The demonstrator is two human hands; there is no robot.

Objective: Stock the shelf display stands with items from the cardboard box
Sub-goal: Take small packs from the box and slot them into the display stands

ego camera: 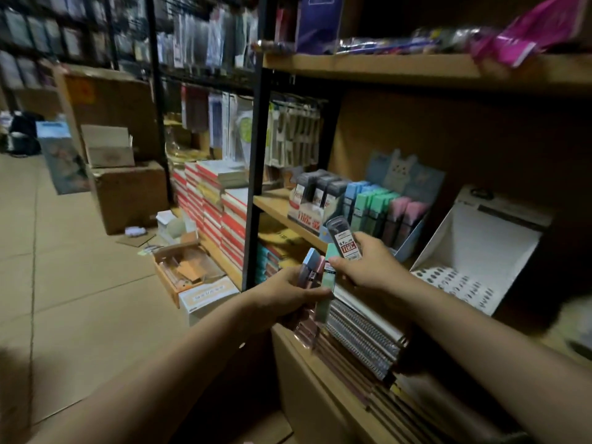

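Left hand (pixel 290 291): grasping a bunch of pastel cases (pixel 315 277); near the shelf edge (pixel 288 219)
Right hand (pixel 368 262): pinching one dark case (pixel 347 240); just right of the bunch

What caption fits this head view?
Left hand holds pastel packs; right hand pinches a dark lead case before the shelf display stand.

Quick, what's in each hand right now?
Left hand: grips a bunch of pastel packs.
Right hand: pinches one dark lead case.
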